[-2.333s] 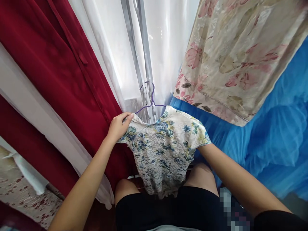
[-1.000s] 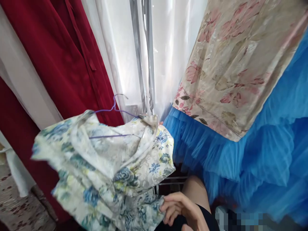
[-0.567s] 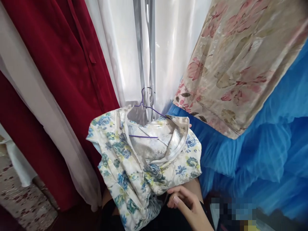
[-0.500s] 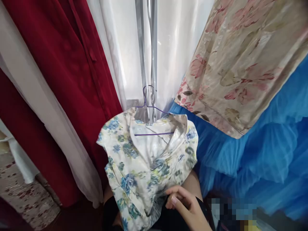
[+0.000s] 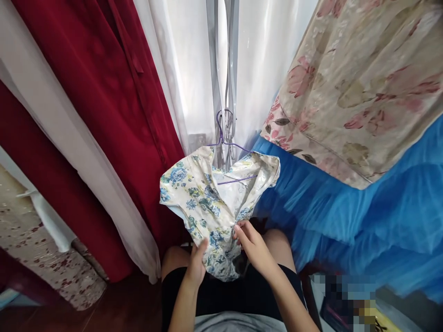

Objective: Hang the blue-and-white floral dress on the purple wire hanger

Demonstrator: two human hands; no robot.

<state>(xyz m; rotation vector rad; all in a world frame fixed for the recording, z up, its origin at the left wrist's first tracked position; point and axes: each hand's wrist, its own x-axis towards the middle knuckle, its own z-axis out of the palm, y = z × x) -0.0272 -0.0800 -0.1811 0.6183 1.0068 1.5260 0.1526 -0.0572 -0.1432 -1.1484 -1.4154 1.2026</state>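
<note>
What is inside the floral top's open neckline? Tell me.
Inside the floral top, the lower bar of the purple hanger crosses pale inner fabric. Cloth covers the hanger's shoulder ends and everything further down inside.

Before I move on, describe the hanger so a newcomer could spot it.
Find the bright white fabric at top centre. Lower down, a blue-flowered top is on the hanger. Thin and purple, it stands out from the grey strips near its hook.

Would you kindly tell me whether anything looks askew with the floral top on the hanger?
Slightly: the floral top sits unevenly on the purple hanger, its neckline gaping so the crossbar shows. I see no obvious tear.
</note>
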